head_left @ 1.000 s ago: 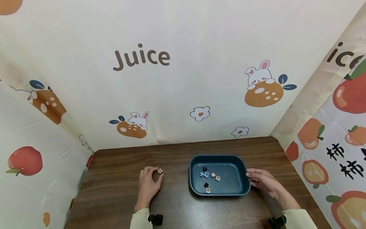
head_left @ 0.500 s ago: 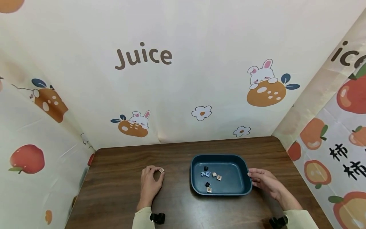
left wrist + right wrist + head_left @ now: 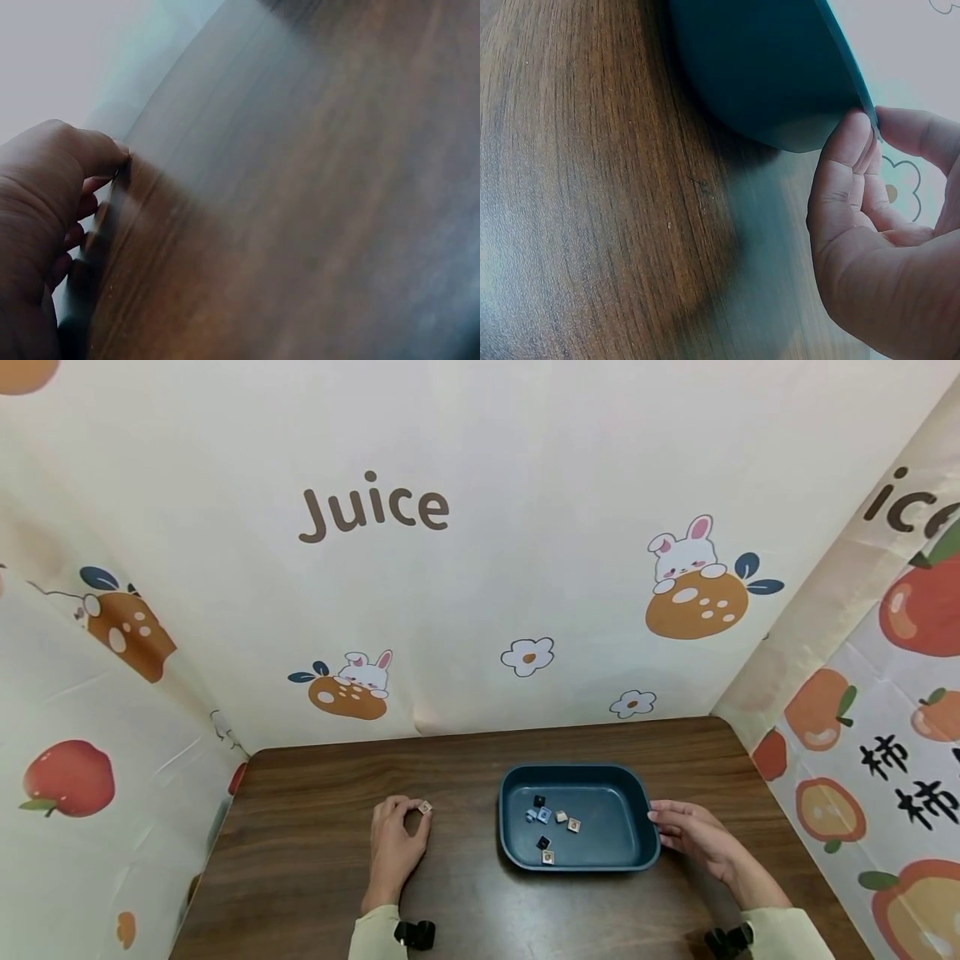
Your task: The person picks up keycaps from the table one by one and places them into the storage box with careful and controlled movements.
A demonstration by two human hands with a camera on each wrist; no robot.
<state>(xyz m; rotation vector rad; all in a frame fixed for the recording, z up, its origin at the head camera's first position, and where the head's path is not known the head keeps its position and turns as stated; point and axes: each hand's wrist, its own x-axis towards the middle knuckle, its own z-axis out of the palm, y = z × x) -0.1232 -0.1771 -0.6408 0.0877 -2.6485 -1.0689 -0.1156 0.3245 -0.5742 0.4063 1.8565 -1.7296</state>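
In the head view my left hand (image 3: pixel 396 847) is over the left part of the table, its thumb and index finger pinching a small pale cube (image 3: pixel 425 807) with a brown mark on top. The left wrist view shows that hand's thumb (image 3: pixel 101 152) near the wood, but the cube is hidden there. My right hand (image 3: pixel 697 837) grips the right end of a dark blue tray (image 3: pixel 630 856). Seen from the right wrist, thumb and finger stand on either side of the tray's rim (image 3: pixel 855 71).
Inside the tray lie several small cubes: black ones such as the black cube (image 3: pixel 543 842), a light blue cube (image 3: pixel 544 816) and a pale cube (image 3: pixel 573 826). The tray stands on a brown wooden table (image 3: pixel 465 893). Printed curtains (image 3: pixel 480 568) rise behind and at both sides.
The marked cube has turned slightly and shifted a little to the right with the left hand. The right hand and the tray hold their places, apart from slight camera sway.
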